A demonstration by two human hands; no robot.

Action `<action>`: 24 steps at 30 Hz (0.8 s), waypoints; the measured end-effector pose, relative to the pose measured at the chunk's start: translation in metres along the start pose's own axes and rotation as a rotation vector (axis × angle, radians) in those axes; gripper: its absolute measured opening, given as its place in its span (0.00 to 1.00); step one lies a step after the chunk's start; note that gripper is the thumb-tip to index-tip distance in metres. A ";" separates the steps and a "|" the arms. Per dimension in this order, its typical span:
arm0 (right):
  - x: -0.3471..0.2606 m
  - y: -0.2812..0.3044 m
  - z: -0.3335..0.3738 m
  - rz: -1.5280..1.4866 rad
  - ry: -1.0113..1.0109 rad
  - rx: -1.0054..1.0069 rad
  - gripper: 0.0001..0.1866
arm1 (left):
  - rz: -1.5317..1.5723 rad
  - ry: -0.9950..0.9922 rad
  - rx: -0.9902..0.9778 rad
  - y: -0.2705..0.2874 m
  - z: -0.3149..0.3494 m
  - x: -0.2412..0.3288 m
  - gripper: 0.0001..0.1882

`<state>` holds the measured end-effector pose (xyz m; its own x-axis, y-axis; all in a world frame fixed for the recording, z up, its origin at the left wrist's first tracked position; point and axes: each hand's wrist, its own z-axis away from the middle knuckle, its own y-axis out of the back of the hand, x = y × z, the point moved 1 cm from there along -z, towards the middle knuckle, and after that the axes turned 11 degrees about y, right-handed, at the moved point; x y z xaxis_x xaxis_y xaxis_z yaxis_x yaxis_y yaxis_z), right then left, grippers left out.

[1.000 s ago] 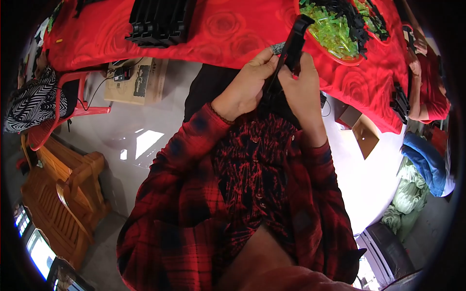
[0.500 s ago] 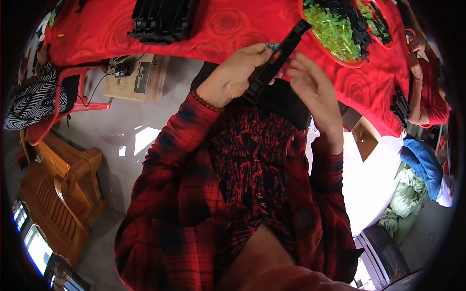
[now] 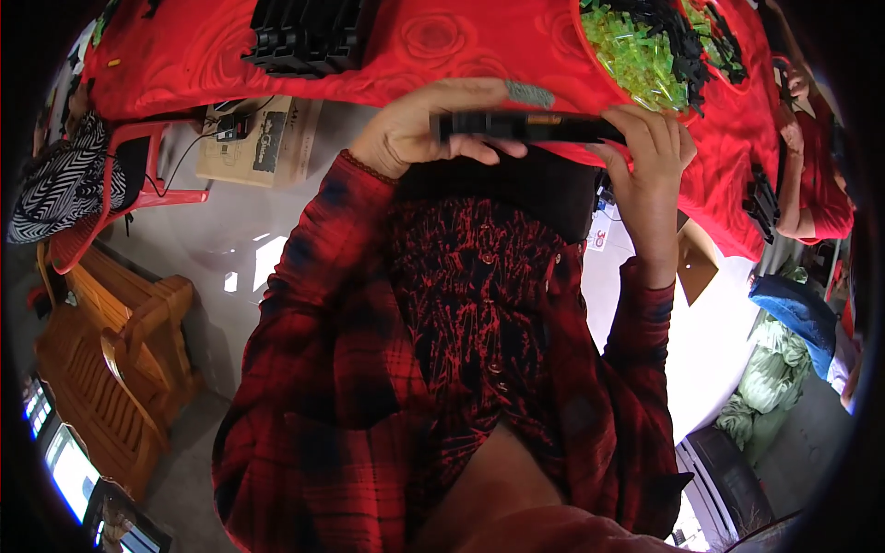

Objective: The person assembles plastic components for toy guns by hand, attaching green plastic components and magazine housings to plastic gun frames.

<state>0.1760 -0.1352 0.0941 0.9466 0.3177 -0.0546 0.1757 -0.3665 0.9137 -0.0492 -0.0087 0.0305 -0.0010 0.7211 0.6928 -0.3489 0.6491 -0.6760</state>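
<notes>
A long, narrow black plastic piece point(image 3: 553, 126) lies level between my hands, just in front of the table edge. My left hand point(image 3: 419, 124) is closed round its left end, a grey wrap covering one fingertip. At the other end, the fingers of my right hand point(image 3: 650, 147) pinch the piece. Motion blurs its left part, so its details do not show. Beyond my left hand, a stack of similar black plastic pieces point(image 3: 309, 37) rests on the red tablecloth point(image 3: 442, 41). Past my right hand is a red tray holding small yellow-green clear pieces point(image 3: 636, 55) and small black parts point(image 3: 687, 64).
A cardboard box point(image 3: 258, 147) with a small black device on it stands on the floor at left, beside a red plastic chair point(image 3: 138, 184). Nearer is a wooden chair point(image 3: 101, 369). At the right edge, another person's arm point(image 3: 791, 184) is near black parts.
The black piece has turned from a steep slant to nearly level. My right hand, apart from it before, has moved right and now grips its right end.
</notes>
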 end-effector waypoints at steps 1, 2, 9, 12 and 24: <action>-0.005 0.000 -0.002 -0.051 -0.003 0.010 0.16 | 0.526 -0.012 -0.425 0.040 -0.011 -0.026 0.24; -0.006 0.001 -0.001 -0.083 -0.036 0.009 0.16 | 0.515 0.098 -0.343 0.045 -0.015 -0.022 0.28; -0.032 -0.023 0.008 -0.290 -0.166 0.148 0.16 | 0.202 -0.137 0.077 0.009 -0.030 -0.035 0.31; -0.045 -0.028 0.006 -0.283 -0.140 0.177 0.18 | 0.381 -0.211 0.073 -0.003 -0.037 -0.041 0.30; -0.058 -0.037 -0.007 -0.791 -0.444 0.248 0.14 | 0.329 -0.236 0.024 -0.003 -0.041 -0.054 0.24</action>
<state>0.1126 -0.1337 0.0660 0.5350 0.2105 -0.8182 0.8163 -0.3784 0.4364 -0.0099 -0.0394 -0.0153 -0.3307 0.8119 0.4812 -0.3154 0.3854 -0.8671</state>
